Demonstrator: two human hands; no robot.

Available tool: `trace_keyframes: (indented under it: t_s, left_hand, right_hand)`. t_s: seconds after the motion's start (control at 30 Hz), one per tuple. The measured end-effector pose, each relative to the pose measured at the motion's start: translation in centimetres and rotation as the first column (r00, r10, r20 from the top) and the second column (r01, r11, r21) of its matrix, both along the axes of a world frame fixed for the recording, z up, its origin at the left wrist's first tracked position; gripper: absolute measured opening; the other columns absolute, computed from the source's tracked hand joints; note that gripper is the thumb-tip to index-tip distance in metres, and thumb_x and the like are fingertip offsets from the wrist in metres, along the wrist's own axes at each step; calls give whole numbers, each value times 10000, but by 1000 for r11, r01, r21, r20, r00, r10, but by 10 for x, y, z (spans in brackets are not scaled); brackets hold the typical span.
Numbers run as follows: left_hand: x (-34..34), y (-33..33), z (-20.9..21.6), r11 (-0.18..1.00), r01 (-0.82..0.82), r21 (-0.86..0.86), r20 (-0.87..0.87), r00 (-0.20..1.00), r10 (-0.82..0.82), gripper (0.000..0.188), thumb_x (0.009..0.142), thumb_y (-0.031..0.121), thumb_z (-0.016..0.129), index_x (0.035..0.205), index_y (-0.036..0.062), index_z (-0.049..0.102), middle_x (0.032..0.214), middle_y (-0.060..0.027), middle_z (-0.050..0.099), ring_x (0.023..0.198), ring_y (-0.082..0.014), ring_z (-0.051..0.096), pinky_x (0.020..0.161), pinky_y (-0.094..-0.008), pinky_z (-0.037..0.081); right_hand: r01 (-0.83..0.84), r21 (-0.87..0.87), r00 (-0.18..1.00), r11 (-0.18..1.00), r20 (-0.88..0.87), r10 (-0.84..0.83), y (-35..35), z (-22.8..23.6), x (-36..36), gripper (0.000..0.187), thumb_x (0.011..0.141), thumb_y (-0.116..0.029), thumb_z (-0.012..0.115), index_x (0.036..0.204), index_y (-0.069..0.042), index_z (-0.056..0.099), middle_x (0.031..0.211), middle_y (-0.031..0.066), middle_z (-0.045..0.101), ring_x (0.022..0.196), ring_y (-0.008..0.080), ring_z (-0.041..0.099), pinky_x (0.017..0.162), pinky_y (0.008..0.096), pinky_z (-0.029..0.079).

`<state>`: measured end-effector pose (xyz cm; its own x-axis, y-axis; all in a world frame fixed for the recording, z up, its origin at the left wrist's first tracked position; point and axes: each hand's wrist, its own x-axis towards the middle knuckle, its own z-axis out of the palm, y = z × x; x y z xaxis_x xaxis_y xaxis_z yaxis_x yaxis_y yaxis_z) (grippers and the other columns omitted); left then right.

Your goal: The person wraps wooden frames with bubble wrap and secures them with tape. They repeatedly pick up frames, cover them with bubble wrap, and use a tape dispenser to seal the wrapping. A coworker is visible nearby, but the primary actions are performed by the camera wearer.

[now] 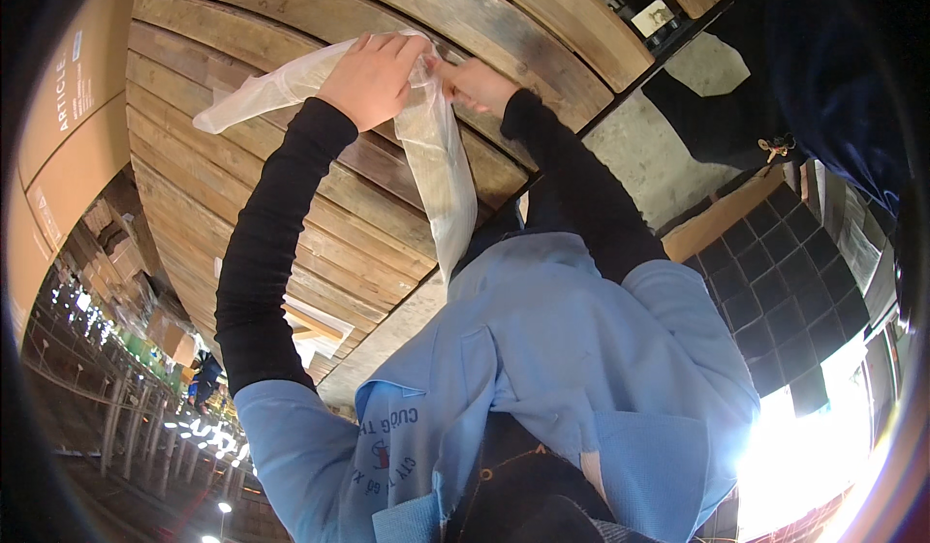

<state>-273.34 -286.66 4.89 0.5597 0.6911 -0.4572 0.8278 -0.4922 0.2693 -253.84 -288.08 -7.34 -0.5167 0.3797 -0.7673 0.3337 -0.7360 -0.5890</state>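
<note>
An angled, V-shaped piece in thin whitish translucent wrap lies over the wooden slats, one arm running left and the other toward my body. What is inside the wrap cannot be made out. My left hand is closed over the piece near its bend, with fingers curled across the top. Just to the right of the bend, my right hand pinches at the wrap's edge, its fingertips partly hidden. Both forearms are in black sleeves.
Wooden slats form the surface under the piece. Tall cardboard boxes stand along the left. A person in dark clothing is close by on the right, near a stack of dark square blocks. Concrete floor shows between.
</note>
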Motion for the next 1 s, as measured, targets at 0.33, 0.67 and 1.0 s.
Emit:
trace_keyframes:
  t_s: [0.33,0.67,1.0]
  left_hand:
    - [31,-34,-23,927,302,223,-407,893,-193,665,967,556,546,1462,112,533,1538,-50,470,1512,-230,300,1206,-729,80]
    - [62,-75,43,722,-688,73,538,637,552,532,974,280,645,1485,172,542,1640,-161,330,1507,-376,301,1167,-591,313]
    - [39,-486,-35,-331,-925,189,241,-283,928,359,886,82,643,1241,124,682,1465,-224,452,1317,-417,490,1091,-470,432]
  right_hand:
    - [12,-276,984,961,-166,-60,-105,33,59,721,1009,-704,427,879,-39,673,618,-10,538,452,72,389,402,265,262]
    - [361,924,365,128,-13,-931,184,9,210,1074,753,-525,877,1379,142,313,1316,245,402,1250,356,413,1079,461,350]
    - [173,900,192,399,367,-910,291,35,121,1042,652,-564,910,1323,81,443,1189,229,646,1079,332,647,943,467,529]
